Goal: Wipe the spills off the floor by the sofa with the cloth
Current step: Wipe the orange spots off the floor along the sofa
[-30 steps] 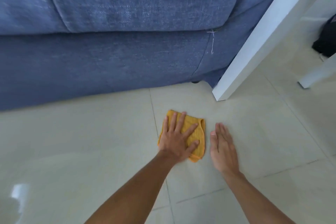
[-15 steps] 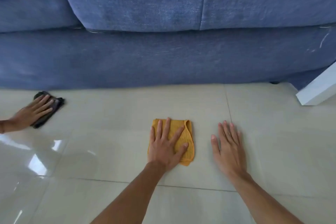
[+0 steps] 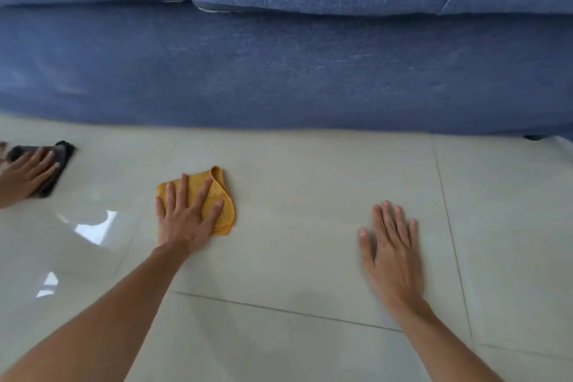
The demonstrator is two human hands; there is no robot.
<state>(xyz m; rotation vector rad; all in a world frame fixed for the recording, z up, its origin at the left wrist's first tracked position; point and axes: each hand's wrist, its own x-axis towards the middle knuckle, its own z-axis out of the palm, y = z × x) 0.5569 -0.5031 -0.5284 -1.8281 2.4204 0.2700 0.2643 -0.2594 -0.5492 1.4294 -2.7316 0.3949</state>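
Observation:
A folded yellow cloth (image 3: 221, 201) lies on the pale tiled floor (image 3: 310, 226) in front of the blue sofa (image 3: 279, 71). My left hand (image 3: 186, 220) presses flat on the cloth with fingers spread, covering its left part. My right hand (image 3: 392, 251) rests palm down on the bare tile well to the right, fingers apart, holding nothing. No spill stands out on the glossy tiles.
At the far left another person's hand (image 3: 23, 177) presses on a dark grey cloth (image 3: 59, 161) on the floor by the sofa base. Bright window reflections (image 3: 93, 226) glare on the tiles at left. A dark sofa foot (image 3: 533, 137) shows at far right.
The view and both my hands have shifted left along the sofa. The white table leg has left the view; the other person's hand and dark cloth came in. My hands are farther apart.

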